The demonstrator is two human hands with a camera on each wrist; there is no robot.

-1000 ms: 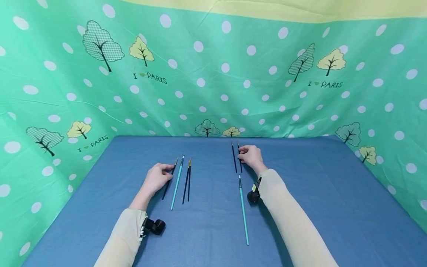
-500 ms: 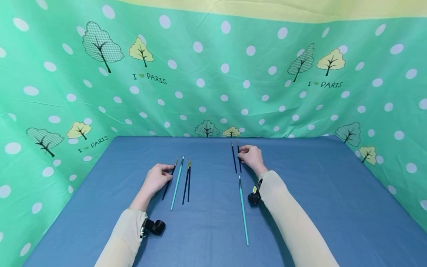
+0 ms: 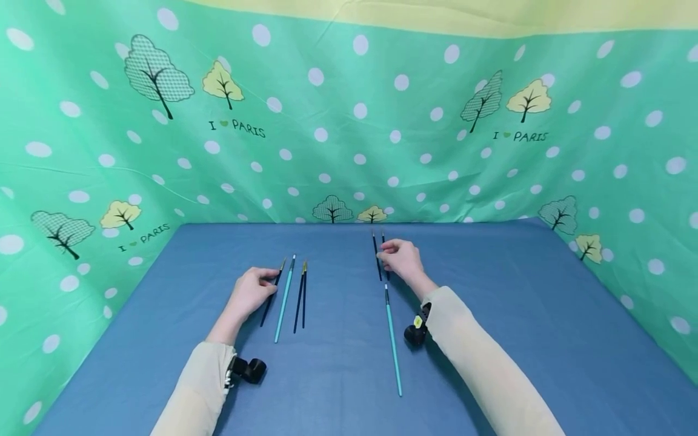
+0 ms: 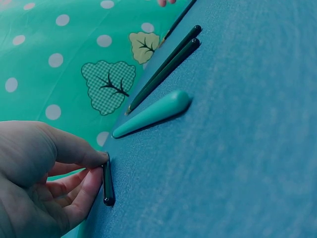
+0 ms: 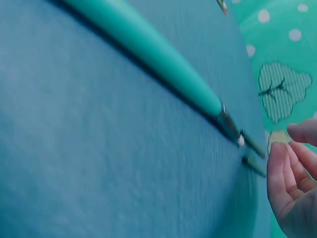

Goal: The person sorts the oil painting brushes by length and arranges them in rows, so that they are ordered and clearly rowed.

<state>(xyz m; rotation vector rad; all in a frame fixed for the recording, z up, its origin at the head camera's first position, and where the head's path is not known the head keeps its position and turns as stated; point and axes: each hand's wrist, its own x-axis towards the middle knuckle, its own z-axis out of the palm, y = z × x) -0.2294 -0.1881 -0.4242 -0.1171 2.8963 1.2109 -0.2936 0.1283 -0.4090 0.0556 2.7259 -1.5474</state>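
Observation:
In the head view my left hand (image 3: 251, 293) pinches a dark brush (image 3: 266, 313) that lies slanted on the table; the left wrist view shows thumb and fingertips on this brush (image 4: 108, 187). Beside it on the right lie a teal brush (image 3: 285, 303) and two dark brushes (image 3: 303, 303), their bristle ends close together. My right hand (image 3: 403, 259) hovers over two dark brushes at the back, the left one (image 3: 377, 258) near its fingertips and the other partly hidden under it. In the right wrist view a gap separates that hand's thumb and fingers (image 5: 279, 166), with nothing between.
Another teal brush (image 3: 394, 348) lies lengthwise in front of the right pair of dark brushes, left of the right wrist. A polka-dot cloth (image 3: 349, 145) hangs behind the blue table (image 3: 338, 375) and along both sides.
My right hand has come off the right-hand dark brush at the back and shifted slightly left, toward the brush beside it. The left hand keeps its pinch. The head view has turned slightly.

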